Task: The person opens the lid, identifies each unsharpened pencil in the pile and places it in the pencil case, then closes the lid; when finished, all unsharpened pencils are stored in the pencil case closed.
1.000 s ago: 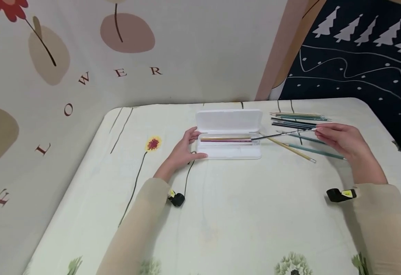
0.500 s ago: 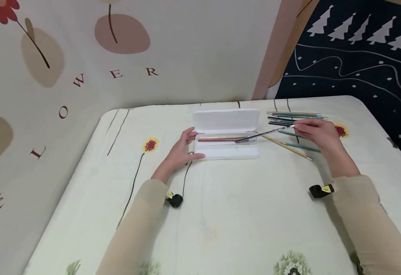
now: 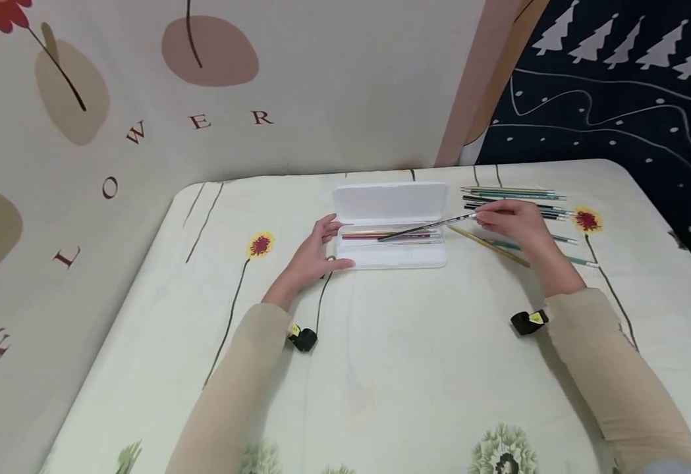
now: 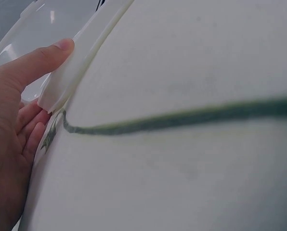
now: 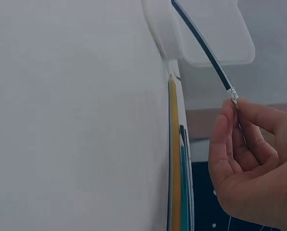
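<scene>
A white plastic pencil case (image 3: 392,259) lies with its lid (image 3: 389,203) raised at the back. Several pencils (image 3: 359,236), reddish and gold ones among them, lie lengthwise inside. My left hand (image 3: 309,260) holds the case's left end, thumb over the front rim and fingers along the side; the left wrist view shows the thumb (image 4: 47,60) on the rim. Between thumb and fingertips, my right hand (image 3: 514,224) pinches a black pencil (image 3: 428,227) by its eraser end. That pencil slants down leftward over the case; whether its tip touches the other pencils I cannot tell.
Right of the case lie several loose pencils: a green and gold group (image 3: 511,192) at the back, black ones (image 3: 552,209) partly behind my right hand, and a yellow one (image 3: 469,236) in front. A light flowered cloth (image 3: 410,342) covers the surface.
My right hand has moved left with the black pencil, carrying its tip from the case's right end to near its middle. My left hand stays on the case.
</scene>
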### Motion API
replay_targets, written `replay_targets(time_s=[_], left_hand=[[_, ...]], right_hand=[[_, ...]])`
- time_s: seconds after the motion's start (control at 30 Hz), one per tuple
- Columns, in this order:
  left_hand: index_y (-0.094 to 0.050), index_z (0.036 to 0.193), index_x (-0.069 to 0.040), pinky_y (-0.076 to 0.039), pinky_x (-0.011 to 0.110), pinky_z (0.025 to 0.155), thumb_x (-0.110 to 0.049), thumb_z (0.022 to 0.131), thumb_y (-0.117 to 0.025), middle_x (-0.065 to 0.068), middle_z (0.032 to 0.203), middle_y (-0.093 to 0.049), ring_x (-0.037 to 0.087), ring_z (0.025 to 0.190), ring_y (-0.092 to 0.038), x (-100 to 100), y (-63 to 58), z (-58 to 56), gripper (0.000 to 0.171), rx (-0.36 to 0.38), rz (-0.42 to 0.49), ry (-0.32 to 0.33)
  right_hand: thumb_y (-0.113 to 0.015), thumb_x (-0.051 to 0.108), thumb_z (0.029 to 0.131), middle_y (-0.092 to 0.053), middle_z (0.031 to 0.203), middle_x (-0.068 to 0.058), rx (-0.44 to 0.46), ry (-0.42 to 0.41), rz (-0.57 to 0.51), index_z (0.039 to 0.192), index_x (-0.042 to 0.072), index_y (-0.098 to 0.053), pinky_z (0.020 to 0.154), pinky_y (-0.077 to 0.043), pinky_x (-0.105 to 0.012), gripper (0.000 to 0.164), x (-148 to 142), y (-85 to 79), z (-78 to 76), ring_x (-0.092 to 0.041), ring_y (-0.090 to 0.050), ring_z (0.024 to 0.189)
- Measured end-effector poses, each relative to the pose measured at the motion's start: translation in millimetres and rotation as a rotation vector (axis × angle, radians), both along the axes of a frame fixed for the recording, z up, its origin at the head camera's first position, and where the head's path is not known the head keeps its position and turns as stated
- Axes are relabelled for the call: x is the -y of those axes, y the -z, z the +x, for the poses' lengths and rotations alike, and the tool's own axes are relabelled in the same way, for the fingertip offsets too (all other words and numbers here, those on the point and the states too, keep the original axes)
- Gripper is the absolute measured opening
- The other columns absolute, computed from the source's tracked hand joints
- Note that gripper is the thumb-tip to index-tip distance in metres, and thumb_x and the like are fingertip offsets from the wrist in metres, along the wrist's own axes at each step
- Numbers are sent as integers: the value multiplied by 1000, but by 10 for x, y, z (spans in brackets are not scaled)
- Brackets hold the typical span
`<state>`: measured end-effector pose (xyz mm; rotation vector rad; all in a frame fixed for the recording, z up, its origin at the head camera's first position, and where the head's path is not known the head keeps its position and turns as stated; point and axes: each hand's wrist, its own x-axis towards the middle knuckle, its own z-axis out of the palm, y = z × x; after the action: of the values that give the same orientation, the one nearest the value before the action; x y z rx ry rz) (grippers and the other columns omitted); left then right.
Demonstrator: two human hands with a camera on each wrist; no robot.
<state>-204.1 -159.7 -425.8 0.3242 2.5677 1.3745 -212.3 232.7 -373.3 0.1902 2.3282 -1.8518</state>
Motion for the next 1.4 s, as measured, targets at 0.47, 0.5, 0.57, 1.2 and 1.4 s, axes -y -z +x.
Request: replay_targets(time_s=[0.47, 0.5, 0.57, 1.2, 1.4], left_hand=[[-16, 158, -19, -30, 46, 124, -30, 79, -86, 4, 157, -40, 27, 145, -38, -13, -26, 12, 106, 19, -12, -18], [-16, 158, -19, -30, 45, 124, -30, 79, -86, 4, 157, -40, 27, 145, -38, -9, -25, 16, 106, 21, -14, -20], [-16, 158, -19, -30, 45, 124, -30, 79, -86, 4, 157, -40, 27, 145, -38, -5, -26, 21, 106, 22, -19, -22], [-16, 158, -16, -30, 41, 124, -29, 79, -86, 5, 158, -39, 27, 145, -39, -7, -12, -15, 106, 3, -16, -4], [-17, 158, -17, -30, 41, 124, -28, 79, -86, 5, 158, -40, 26, 145, -39, -1, -7, -9, 105, 3, -7, -6]], right_hand=[[-72, 23, 93, -63, 85, 23, -38, -163, 277, 120, -3, -68, 71, -51, -9, 38, 361, 53, -91, 7, -60, 77], [-72, 23, 93, -63, 84, 22, -31, -180, 289, 121, -2, -68, 70, -51, -10, 38, 383, 56, -96, 6, -60, 76], [-71, 25, 93, -65, 84, 20, -15, -207, 322, 121, 0, -69, 69, -51, -13, 37, 425, 60, -105, 3, -61, 76], [-67, 26, 96, -66, 99, 10, 65, -239, 308, 127, 0, -64, 73, -56, -17, 41, 382, -36, -148, 0, -62, 79], [-67, 29, 96, -64, 95, 18, 93, -219, 285, 130, 2, -62, 76, -56, -14, 44, 249, -59, -166, 4, -64, 82]])
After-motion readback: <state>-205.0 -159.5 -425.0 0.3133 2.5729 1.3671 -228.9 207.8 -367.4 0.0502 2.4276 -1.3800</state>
